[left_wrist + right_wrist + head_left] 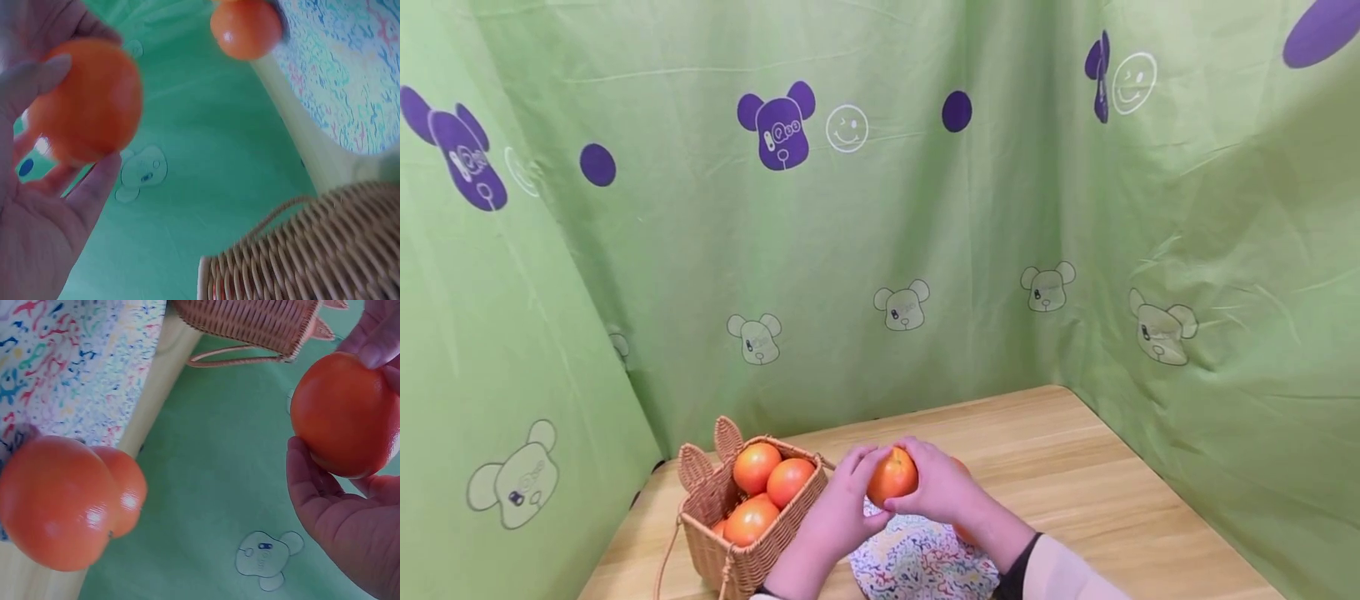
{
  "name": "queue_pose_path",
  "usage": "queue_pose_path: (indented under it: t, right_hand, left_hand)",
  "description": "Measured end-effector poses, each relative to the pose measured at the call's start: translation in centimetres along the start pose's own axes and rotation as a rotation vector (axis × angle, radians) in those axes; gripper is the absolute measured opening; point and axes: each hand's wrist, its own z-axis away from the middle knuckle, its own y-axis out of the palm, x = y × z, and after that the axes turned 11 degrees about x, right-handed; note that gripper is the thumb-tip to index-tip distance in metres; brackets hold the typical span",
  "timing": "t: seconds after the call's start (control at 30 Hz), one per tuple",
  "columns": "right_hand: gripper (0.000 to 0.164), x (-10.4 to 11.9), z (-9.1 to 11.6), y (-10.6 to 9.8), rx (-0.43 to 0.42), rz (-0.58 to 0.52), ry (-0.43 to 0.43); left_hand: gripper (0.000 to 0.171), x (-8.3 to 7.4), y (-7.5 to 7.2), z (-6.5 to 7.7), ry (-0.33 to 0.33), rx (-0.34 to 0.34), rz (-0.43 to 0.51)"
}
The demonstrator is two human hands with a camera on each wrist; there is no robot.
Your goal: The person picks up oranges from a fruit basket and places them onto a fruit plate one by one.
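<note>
Both hands hold one glossy orange-red tomato (pixel 892 477) between them, raised over the patterned cloth (pixel 917 560). My left hand (pixel 841 512) grips its left side, thumb low and fingers near the top. From the right, my right hand (pixel 942 485) grips it with the thumb in front and fingers over the top. The right wrist view shows the held tomato (pixel 344 415) smooth and shiny between the fingers. Two more tomatoes (pixel 53 503) lie at the cloth's edge, mostly hidden behind the right hand and forearm in the head view.
Left of the hands stands a wicker basket (pixel 752 567) with two ear-shaped pieces and a thin strap. Several tomatoes (pixel 757 468) sit inside it. The wooden table (pixel 1075 467) is bordered by a green printed curtain (pixel 850 233) at the back and sides.
</note>
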Motion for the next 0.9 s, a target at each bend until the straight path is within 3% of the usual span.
queue_pose_path:
  t: [0.2,0.47,0.6,0.77,0.9]
  right_hand:
    - [0.07,-1.2,-0.4,1.4,0.02,0.021,0.066]
    - [0.078,-3.4,-0.4,3.7,0.054,-0.046,0.162]
    - [0.083,-4.4,-0.4,4.7,0.042,-0.05,0.192]
    - [0.093,-5.2,-0.4,5.6,0.035,-0.077,0.21]
    - [0.094,-5.9,-0.6,6.1,0.043,-0.069,0.24]
  left_hand:
    - [0.066,1.6,-1.2,1.9,-0.086,0.088,-0.001]
    - [0.053,4.3,-3.3,4.5,-0.197,-0.031,-0.028]
    - [0.053,5.3,-4.0,5.6,-0.269,-0.044,-0.03]
    - [0.053,6.5,-4.7,6.9,-0.296,-0.076,-0.053]
    - [0.05,6.9,-5.4,7.7,-0.338,-0.054,-0.073]
